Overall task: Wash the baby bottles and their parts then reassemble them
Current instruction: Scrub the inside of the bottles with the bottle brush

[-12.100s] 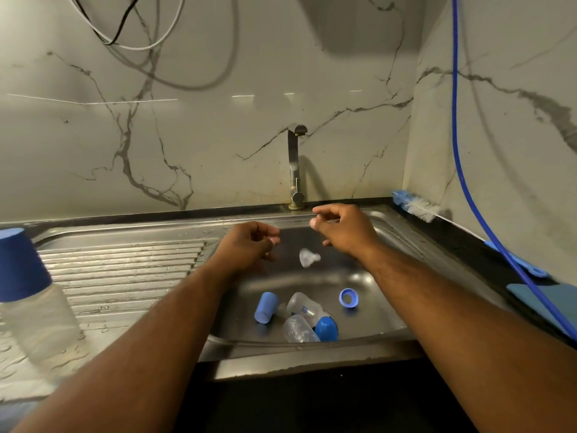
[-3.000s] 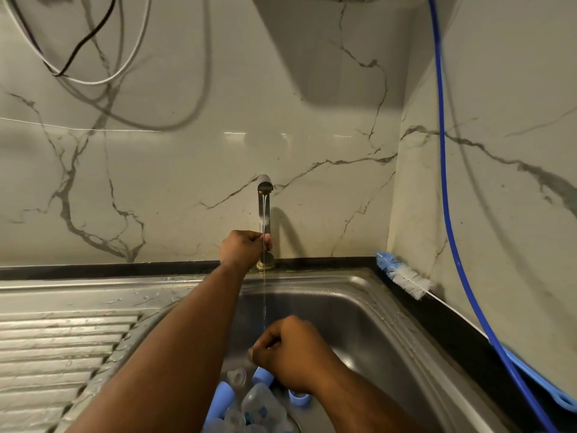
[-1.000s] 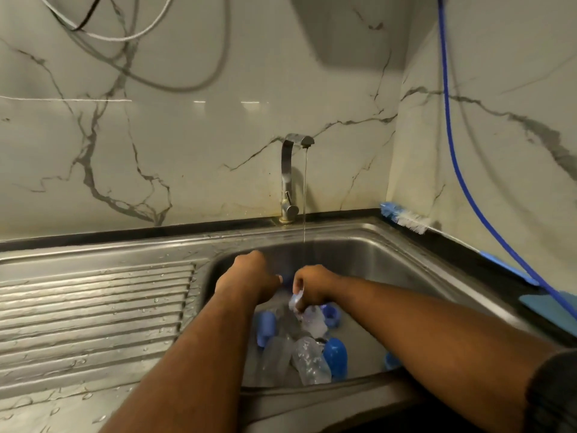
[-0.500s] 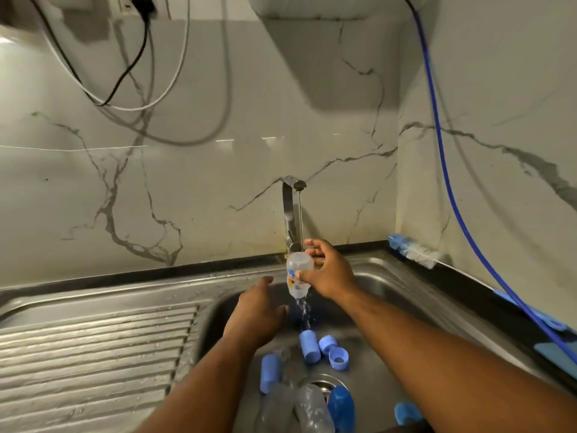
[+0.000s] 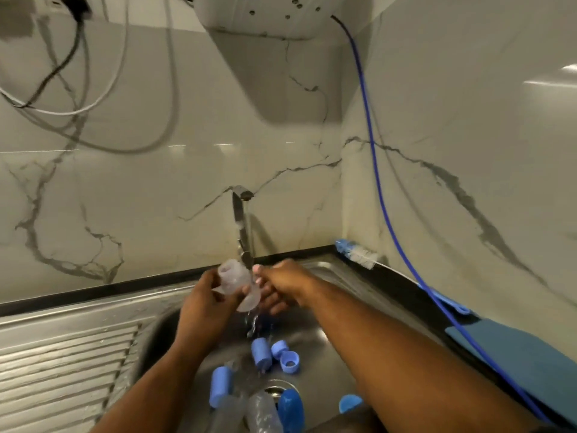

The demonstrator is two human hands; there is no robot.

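Since last look bottle (image 5: pixel 232 284) went from R hand (image 5: pixel 278 285) to L hand (image 5: pixel 207 303), which grips it under tap (image 5: pixel 240 220); R fingers loose against it. Steel sink (image 5: pixel 315 342): 2 more bottles (image 5: pixel 263 414), 6 blue parts (image 5: pixel 260 354); marble walls (image 5: pixel 156 198).

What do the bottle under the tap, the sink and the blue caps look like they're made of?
Bottle: probably clear plastic, faintly cloudy; you can see through its wall.
Sink: seemingly stainless steel with a brushed finish; grey metallic sheen, soft reflections, pressed drainboard ribs.
Caps: likely moulded plastic, opaque and smooth; even blue colour with a dull shine.
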